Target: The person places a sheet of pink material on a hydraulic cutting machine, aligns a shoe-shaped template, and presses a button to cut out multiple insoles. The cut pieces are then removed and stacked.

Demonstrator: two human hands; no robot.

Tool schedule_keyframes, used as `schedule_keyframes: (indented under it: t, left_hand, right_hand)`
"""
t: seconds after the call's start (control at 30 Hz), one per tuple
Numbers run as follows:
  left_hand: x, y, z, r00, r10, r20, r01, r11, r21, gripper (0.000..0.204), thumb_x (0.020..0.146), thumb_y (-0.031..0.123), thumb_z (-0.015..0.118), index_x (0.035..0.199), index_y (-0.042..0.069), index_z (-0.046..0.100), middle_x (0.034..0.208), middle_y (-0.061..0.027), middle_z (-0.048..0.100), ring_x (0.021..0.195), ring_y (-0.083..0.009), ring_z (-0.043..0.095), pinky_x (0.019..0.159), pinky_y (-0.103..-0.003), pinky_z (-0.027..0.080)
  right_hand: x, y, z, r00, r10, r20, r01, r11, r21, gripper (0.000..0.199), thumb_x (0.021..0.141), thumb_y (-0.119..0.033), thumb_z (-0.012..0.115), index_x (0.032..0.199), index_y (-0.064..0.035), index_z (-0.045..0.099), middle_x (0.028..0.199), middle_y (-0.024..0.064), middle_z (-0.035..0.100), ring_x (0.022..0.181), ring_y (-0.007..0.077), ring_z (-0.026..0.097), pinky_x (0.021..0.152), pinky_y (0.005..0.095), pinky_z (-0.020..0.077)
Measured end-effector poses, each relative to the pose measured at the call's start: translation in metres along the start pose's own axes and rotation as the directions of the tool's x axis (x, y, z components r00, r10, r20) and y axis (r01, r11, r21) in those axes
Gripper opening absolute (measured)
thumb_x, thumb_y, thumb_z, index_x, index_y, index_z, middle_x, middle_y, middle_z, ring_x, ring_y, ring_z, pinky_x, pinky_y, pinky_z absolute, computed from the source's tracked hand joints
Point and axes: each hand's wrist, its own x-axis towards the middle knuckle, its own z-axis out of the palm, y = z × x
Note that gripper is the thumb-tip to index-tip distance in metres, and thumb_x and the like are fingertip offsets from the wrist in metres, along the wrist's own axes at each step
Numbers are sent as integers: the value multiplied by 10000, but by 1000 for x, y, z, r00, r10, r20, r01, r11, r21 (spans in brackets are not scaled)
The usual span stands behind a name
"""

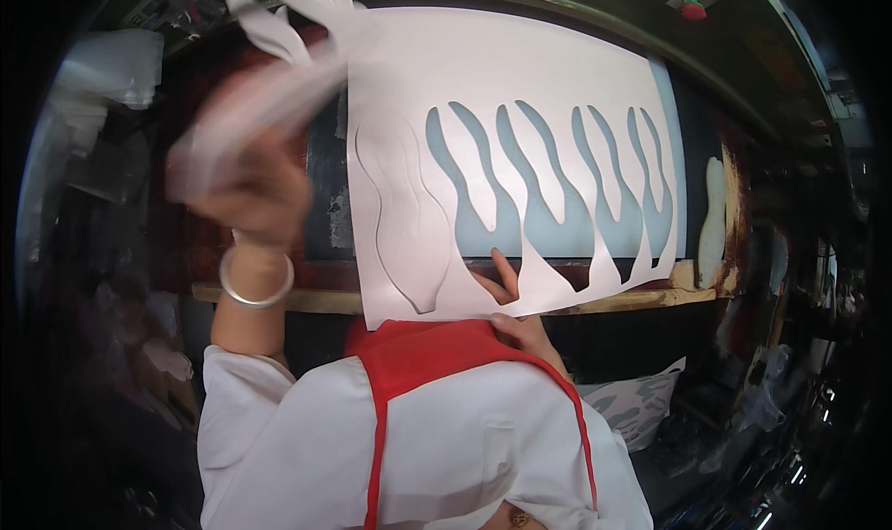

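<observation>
A large white sheet lies over the work surface, with several long curved openings cut through it. At its left end, one bottle-shaped outline is cut but the piece still sits in place. My right hand is at the sheet's near edge, closed on it: fingers show through an opening, with the thumb near the front edge. On the left, my left hand, blurred by motion and with a bangle at the wrist, is raised holding white cut-out pieces. Their exact shape is smeared.
Beneath the sheet, a light blue layer shows through the openings. A pale curved shape lies at the right end of the bench. A wooden strip runs along the front. A red button sits on the machine beam.
</observation>
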Motion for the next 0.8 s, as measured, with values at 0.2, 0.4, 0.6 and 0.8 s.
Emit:
schedule_keyframes:
  t: [0.2,0.4,0.6,0.8]
  left_hand:
    - [-118,44,15,744,68,665,167,944,-284,341,682,63,670,1016,4,632,1001,-155,638,915,-322,646,792,-390,543]
    - [-130,35,5,807,-67,586,339,866,-368,677,654,402,792,1139,-4,551,1153,-222,543,1019,-388,569,878,-463,474]
    - [-133,34,10,703,-361,613,654,666,-358,602,715,323,806,1144,-35,582,1093,-177,609,1000,-291,595,860,-383,485]
    - [-52,-10,-18,335,-923,189,846,207,-491,284,901,89,597,1147,-44,550,1057,-128,633,965,-217,629,874,-366,514]
  right_hand:
    - [12,-10,6,998,69,3,-63,922,-381,695,867,-172,638,1454,-38,291,1453,125,345,1316,214,345,1079,324,271]
    - [19,-15,19,994,-33,104,47,990,-135,287,870,-93,611,1139,-21,537,1094,82,539,1051,177,512,917,290,392]
    - [31,-32,28,981,188,52,-193,911,365,192,856,-10,576,1028,-73,517,1029,55,529,905,113,522,739,238,425]
    - [12,-41,14,926,314,-210,-359,904,-232,346,887,-116,577,1224,-55,530,1265,64,507,1168,167,464,1011,265,323]
